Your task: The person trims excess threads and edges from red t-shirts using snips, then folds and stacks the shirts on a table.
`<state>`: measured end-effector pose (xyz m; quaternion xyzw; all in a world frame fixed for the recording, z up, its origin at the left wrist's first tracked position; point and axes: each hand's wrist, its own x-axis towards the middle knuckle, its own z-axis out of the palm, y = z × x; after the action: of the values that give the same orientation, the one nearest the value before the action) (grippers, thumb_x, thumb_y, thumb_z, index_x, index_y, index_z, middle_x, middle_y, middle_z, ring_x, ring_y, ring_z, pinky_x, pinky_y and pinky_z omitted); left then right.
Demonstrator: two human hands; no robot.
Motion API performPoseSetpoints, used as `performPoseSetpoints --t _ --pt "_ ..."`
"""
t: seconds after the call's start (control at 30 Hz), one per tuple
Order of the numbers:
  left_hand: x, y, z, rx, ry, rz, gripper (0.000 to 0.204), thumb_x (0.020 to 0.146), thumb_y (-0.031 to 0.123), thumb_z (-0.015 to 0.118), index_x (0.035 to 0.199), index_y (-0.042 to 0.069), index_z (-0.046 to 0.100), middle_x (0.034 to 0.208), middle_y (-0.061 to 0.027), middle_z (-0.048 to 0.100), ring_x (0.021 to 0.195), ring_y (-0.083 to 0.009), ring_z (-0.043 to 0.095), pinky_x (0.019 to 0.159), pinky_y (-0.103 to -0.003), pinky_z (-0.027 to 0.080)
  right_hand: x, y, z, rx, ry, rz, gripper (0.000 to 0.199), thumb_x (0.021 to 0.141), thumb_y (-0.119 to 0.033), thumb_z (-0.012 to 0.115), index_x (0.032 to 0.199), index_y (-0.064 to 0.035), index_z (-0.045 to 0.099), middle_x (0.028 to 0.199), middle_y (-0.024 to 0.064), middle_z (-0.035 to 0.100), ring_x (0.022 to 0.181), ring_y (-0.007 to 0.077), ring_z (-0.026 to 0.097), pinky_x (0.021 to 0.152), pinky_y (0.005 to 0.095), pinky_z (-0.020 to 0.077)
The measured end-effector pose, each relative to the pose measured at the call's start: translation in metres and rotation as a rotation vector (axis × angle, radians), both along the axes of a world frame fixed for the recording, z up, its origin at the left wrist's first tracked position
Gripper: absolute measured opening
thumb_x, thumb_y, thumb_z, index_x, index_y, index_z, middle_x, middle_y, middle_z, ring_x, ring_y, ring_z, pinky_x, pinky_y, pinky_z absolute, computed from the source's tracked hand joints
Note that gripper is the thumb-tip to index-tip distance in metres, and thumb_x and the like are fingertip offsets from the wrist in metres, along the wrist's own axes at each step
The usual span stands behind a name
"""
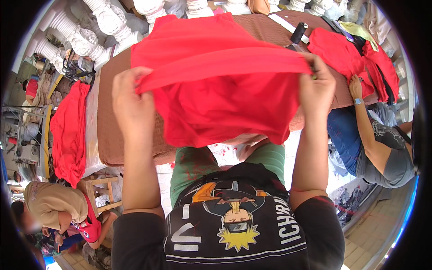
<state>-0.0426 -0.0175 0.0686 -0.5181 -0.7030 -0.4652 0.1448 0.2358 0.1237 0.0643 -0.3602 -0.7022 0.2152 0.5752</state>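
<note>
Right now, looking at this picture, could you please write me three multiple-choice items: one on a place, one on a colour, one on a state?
1. Where does the black thread spool stand?
A. on the brown table cover, past the held cloth
B. on the wooden stool
C. in the person's left hand

2. What colour is the cloth that the two hands hold?
A. green
B. red
C. white

3. How is that cloth held?
A. folded flat on the table
B. hanging from one hand only
C. stretched by its top edge between both hands

Answers: 1 A, the spool stands on the table cover near its far edge. 2 B, the whole cloth is red. 3 C, the left hand and the right hand each pinch one end of the edge, which runs taut between them.
</note>
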Motion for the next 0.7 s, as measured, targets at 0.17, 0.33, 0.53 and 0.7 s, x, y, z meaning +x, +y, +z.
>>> performPoseSetpoints --t 0.17,0.33,0.53,0.7 --pt "-0.031 -0.014 -0.023 -0.218 -0.542 -0.392 0.014 0.091 0.001 0.053 0.101 0.002 0.063 0.101 -0.0036 0.065 0.093 -0.0103 0.06 0.083 -0.025 0.047 0.063 0.078 -0.07 -0.292 0.057 -0.215 0.015 0.083 -0.004 0.058 0.093 -0.0011 0.068 0.074 0.0031 0.066 0.07 0.006 0.057 0.064 0.0222 0.0459" --pt "-0.017 -0.006 -0.024 -0.245 -1.379 -0.713 0.021 0.094 0.014 0.055 0.107 -0.001 0.062 0.102 -0.006 0.066 0.094 -0.0109 0.061 0.086 -0.024 0.048 0.093 0.093 -0.083 -0.785 0.366 0.214 0.021 0.085 -0.01 0.06 0.104 -0.0025 0.065 0.073 0.0026 0.065 0.062 0.0087 0.057 0.057 0.0223 0.0448" --pt "-0.021 0.0 -0.037 -0.168 -1.431 -0.635 0.022 0.094 0.014 0.056 0.109 -0.001 0.062 0.101 -0.0066 0.066 0.093 -0.012 0.062 0.085 -0.025 0.049 0.07 0.083 -0.075 -0.779 0.545 0.076 0.021 0.087 -0.011 0.055 0.104 -0.0039 0.064 0.073 -0.002 0.063 0.042 0.0002 0.04 0.035 0.017 0.0252" --pt "-0.018 -0.002 -0.029 -0.218 -1.374 -0.642 0.024 0.092 0.014 0.059 0.11 -0.001 0.062 0.102 -0.0068 0.066 0.093 -0.0121 0.062 0.085 -0.025 0.048 0.077 0.081 -0.077 -0.786 0.439 0.169 0.021 0.087 -0.01 0.055 0.104 -0.0037 0.064 0.072 -0.0021 0.062 0.042 0.0005 0.041 0.036 0.0165 0.0269"
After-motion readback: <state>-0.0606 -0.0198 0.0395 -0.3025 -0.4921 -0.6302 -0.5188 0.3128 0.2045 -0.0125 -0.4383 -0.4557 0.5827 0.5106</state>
